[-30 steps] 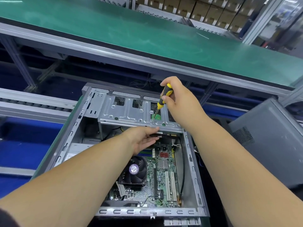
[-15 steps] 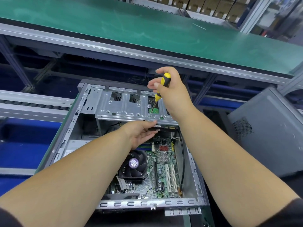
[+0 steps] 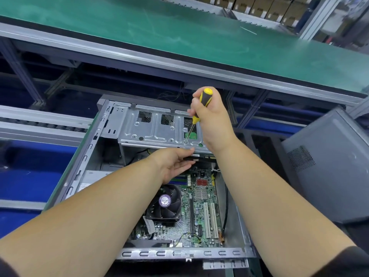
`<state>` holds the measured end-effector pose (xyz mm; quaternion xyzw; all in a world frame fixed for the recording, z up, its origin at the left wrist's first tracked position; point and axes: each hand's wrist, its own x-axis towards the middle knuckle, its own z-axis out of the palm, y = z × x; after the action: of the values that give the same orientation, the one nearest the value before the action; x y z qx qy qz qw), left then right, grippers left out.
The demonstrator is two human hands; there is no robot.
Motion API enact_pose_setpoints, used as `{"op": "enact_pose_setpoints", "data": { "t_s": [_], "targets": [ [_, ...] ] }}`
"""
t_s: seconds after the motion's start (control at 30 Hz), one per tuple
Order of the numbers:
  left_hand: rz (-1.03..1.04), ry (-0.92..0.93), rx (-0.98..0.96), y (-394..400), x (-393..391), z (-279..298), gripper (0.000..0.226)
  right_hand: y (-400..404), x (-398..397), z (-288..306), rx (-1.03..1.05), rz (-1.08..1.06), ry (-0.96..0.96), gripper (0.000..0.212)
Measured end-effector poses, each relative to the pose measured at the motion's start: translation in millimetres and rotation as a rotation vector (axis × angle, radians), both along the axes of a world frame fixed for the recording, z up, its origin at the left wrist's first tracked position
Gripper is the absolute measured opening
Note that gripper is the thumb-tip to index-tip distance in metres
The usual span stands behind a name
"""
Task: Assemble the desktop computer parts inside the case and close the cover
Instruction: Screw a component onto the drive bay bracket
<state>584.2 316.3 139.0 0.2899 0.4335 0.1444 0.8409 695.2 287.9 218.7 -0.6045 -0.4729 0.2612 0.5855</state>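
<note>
the grey metal drive cage [image 3: 155, 130] spans the far end of the open grey computer case [image 3: 83, 156], closing off the room above the left hand's fingertips [image 3: 190, 150]. below those fingers a black cpu fan [image 3: 164, 204] rises from the green motherboard [image 3: 201, 216]. right of the fingers, the right forearm [image 3: 259, 186] crosses the case's right wall.
</note>
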Motion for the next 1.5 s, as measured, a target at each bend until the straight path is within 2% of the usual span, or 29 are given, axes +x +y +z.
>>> {"op": "enact_pose_setpoints", "data": {
  "t_s": [0.03, 0.1, 0.2, 0.37, 0.47, 0.53, 0.63, 0.67, 0.87, 1.0, 1.13, 1.2, 1.33, 1.5],
  "targets": [
    [0.001, 0.000, 0.001, 0.3, 0.2, 0.0, 0.034, 1.8, -3.1, -1.5, 0.024, 0.013, 0.101, 0.010],
    [0.003, 0.001, 0.000, 0.6, 0.4, -0.2, 0.032, 3.2, -5.3, -5.4, 0.098, 0.046, 0.261, 0.031],
    [0.003, 0.010, 0.002, 1.4, 0.8, -1.0, 0.035, 2.6, -2.2, -12.0, 0.186, 0.039, 0.337, 0.039],
    [0.003, 0.012, -0.004, 2.1, 1.9, -2.4, 0.028, 3.4, -1.2, -16.2, 0.202, 0.041, 0.265, 0.009],
    [-0.004, 0.008, -0.009, 2.4, 2.4, -2.6, 0.033, 4.0, -3.7, -15.0, 0.175, 0.066, 0.205, 0.012],
    [-0.007, 0.005, -0.016, 2.6, 2.5, -2.5, 0.038, 3.2, -7.4, -12.6, 0.167, 0.083, 0.233, 0.012],
    [-0.009, 0.004, -0.022, 2.4, 2.2, -1.2, 0.038, -0.2, -6.8, -12.1, 0.207, 0.123, 0.273, 0.039],
    [-0.009, 0.007, -0.021, 2.3, 2.3, -0.9, 0.038, -0.9, -6.2, -11.5, 0.213, 0.132, 0.276, 0.040],
    [-0.009, 0.011, -0.020, 1.3, 2.1, 1.8, 0.047, 0.5, -7.6, -8.5, 0.241, 0.172, 0.300, 0.005],
    [-0.013, 0.010, -0.024, 1.7, 1.9, 1.8, 0.043, 0.0, -9.9, -8.9, 0.242, 0.118, 0.293, 0.006],
    [-0.011, 0.008, -0.027, 2.1, 2.1, 1.8, 0.046, -2.7, -8.2, -7.9, 0.258, 0.105, 0.343, 0.035],
    [-0.012, 0.010, -0.025, 1.7, 2.2, 2.0, 0.049, -2.8, -8.1, -8.4, 0.231, 0.112, 0.332, 0.031],
    [-0.015, 0.011, -0.017, 1.4, 2.0, 2.1, 0.050, -0.1, -9.4, -9.4, 0.228, 0.117, 0.309, 0.006],
    [-0.026, 0.014, -0.019, 2.5, 1.8, 1.2, 0.037, -0.2, -11.0, -11.1, 0.214, 0.116, 0.237, 0.010]
  ]
}}
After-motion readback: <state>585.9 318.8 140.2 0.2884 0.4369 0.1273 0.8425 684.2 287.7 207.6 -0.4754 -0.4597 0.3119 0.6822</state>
